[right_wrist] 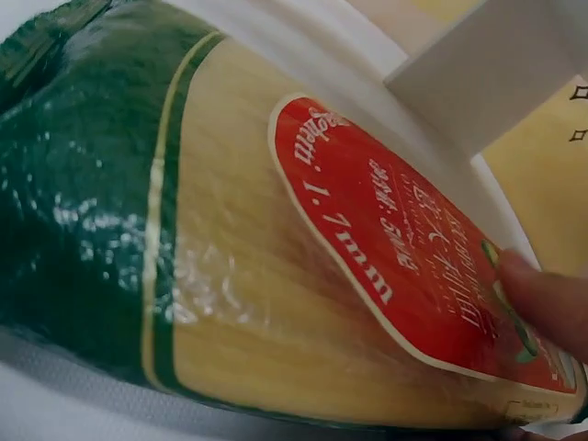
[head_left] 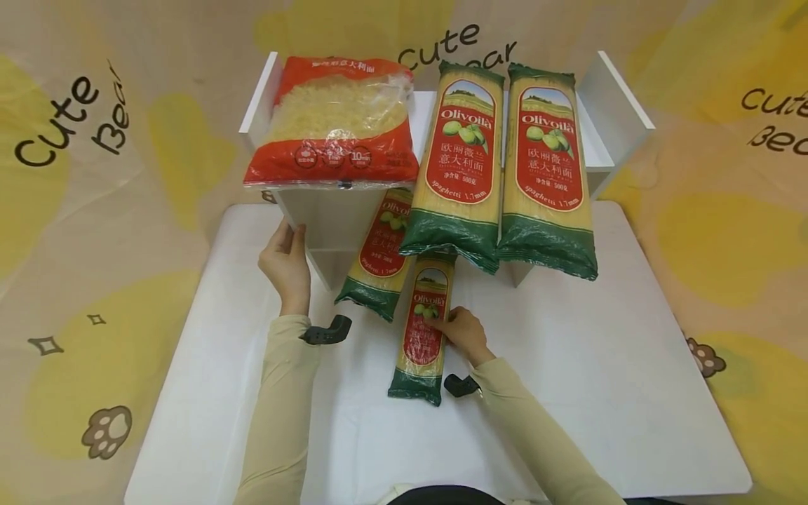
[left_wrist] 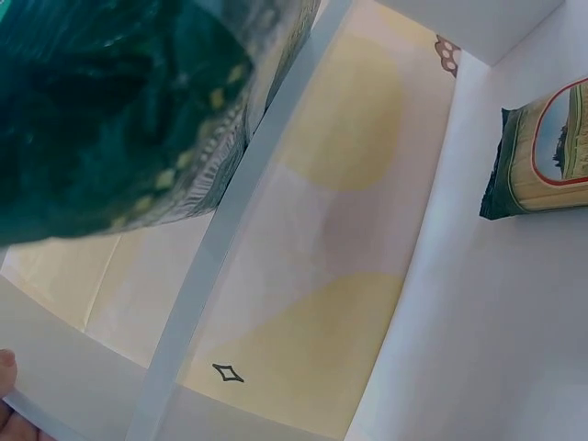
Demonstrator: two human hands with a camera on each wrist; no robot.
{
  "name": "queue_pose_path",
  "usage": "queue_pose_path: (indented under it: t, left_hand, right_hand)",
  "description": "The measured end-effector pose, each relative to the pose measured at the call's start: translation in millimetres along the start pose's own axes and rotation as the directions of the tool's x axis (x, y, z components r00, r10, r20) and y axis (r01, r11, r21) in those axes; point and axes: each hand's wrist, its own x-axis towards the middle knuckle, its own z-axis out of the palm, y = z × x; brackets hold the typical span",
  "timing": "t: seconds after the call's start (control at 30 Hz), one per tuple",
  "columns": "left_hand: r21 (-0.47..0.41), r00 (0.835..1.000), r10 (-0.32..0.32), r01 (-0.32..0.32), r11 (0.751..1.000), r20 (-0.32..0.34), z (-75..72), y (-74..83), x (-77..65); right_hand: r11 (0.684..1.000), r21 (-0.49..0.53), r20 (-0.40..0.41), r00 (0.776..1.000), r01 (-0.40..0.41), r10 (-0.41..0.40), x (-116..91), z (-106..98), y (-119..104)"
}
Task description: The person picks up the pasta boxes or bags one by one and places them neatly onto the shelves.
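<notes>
My right hand (head_left: 466,334) grips a packet of spaghetti (head_left: 421,344) at its right edge, thumb on the red label. The packet lies lengthwise, green end toward me, its far end under the upper packets. In the right wrist view, this spaghetti packet (right_wrist: 248,239) fills much of the frame, and the thumb (right_wrist: 547,299) presses its label. At the left side panel of a white shelf (head_left: 322,217), my left hand (head_left: 287,273) holds the panel's edge; its fingertips are partly hidden. Only bits of those fingers (left_wrist: 7,404) show in the left wrist view.
Another spaghetti packet (head_left: 381,259) leans out of the lower compartment. On the upper level lie a red bag of pasta (head_left: 341,119) and two spaghetti packets (head_left: 463,147), (head_left: 549,161), overhanging the front. The shelf stands on a white table (head_left: 600,365) before a patterned backdrop.
</notes>
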Motion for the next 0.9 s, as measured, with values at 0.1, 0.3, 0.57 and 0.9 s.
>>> queue_pose_path:
  t: [0.1,0.3,0.57,0.9]
  left_hand:
    - [0.003,1.0,0.01,-0.01,1.0,-0.005,0.2,-1.0,0.0]
    - [0.021,1.0,0.019,-0.019,1.0,-0.005,0.4,-0.4,-0.2]
    - [0.023,1.0,0.017,-0.017,1.0,-0.006,0.3,0.7,-1.1]
    - [0.012,1.0,0.011,-0.011,1.0,-0.008,0.7,1.0,-1.2]
  right_hand:
    - [1.0,-0.021,-0.017,1.0,0.023,-0.023,1.2,2.7,0.1]
    - [0.996,0.053,-0.017,0.997,0.074,-0.073,1.5,6.1,0.5]
    - [0.913,0.406,0.079,0.997,-0.043,0.012,2.3,5.3,2.2]
    - [0.828,0.547,0.229,0.973,-0.124,-0.005,2.6,0.4,8.1]
